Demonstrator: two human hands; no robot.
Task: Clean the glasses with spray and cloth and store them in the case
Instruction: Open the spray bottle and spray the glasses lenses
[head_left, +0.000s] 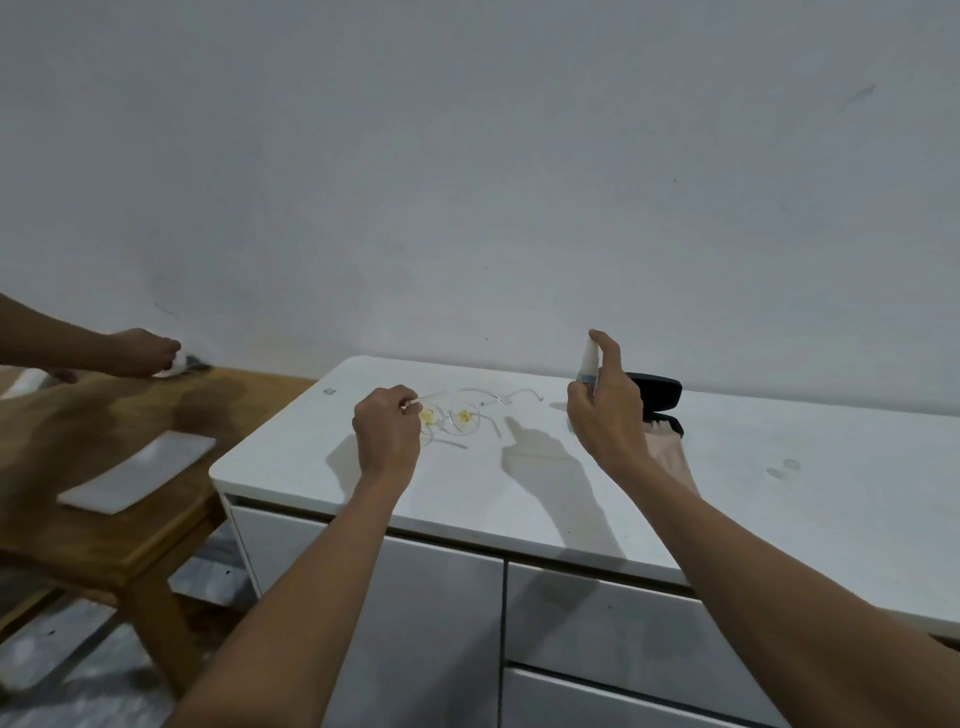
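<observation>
Clear-framed glasses (470, 413) with yellow smears on both lenses lie on the white cabinet top (519, 493). My left hand (387, 434) pinches the left temple of the glasses. My right hand (605, 410) holds a small white spray bottle (589, 364) upright to the right of the glasses, index finger on its top. Behind that hand lies an open black glasses case (657, 395), and a pale pink cloth (670, 452) spills out from it, partly hidden by my right forearm.
To the left stands a wooden table (104, 441) with a flat grey slab (137, 470) on it. Another person's hand (143, 353) wipes the table's far edge with a white cloth. White drawers sit below the cabinet top. The wall is close behind.
</observation>
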